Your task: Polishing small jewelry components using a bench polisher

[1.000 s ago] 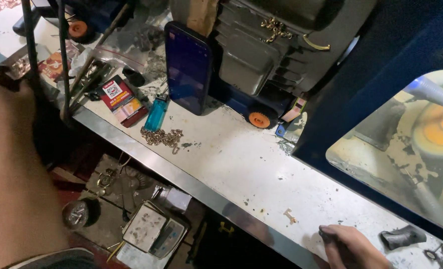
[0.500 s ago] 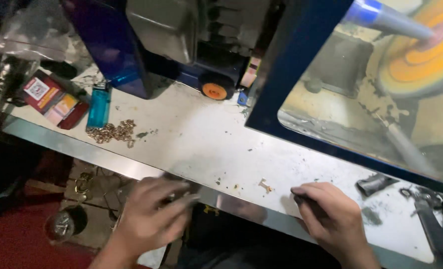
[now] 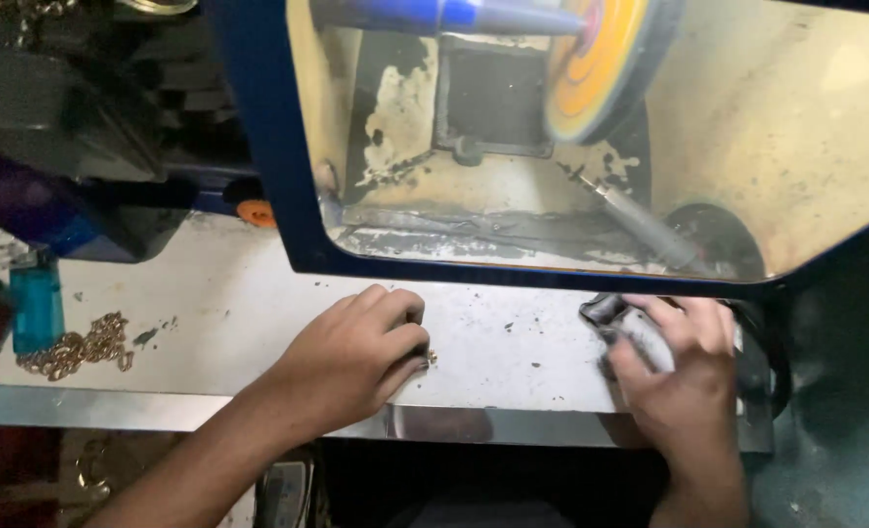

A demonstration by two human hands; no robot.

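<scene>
The left hand (image 3: 351,357) curls knuckles-down on the pale speckled bench top (image 3: 513,337), pinching a tiny brass-coloured piece (image 3: 430,358) at its fingertips, while the right hand (image 3: 684,376), well apart, clasps a dark grey crumpled cloth (image 3: 610,318).

The left hand (image 3: 356,357) curls over a small brass-coloured piece (image 3: 431,357), hiding most of it. The right hand's (image 3: 684,381) grip covers a blurred grey object (image 3: 618,323). The yellow-orange polishing wheel (image 3: 601,59) is cut off at the top edge.

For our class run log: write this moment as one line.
left hand: curled on bench, fingertips by small gold bit | right hand: gripping grey cloth | wheel above | chain far left
</scene>
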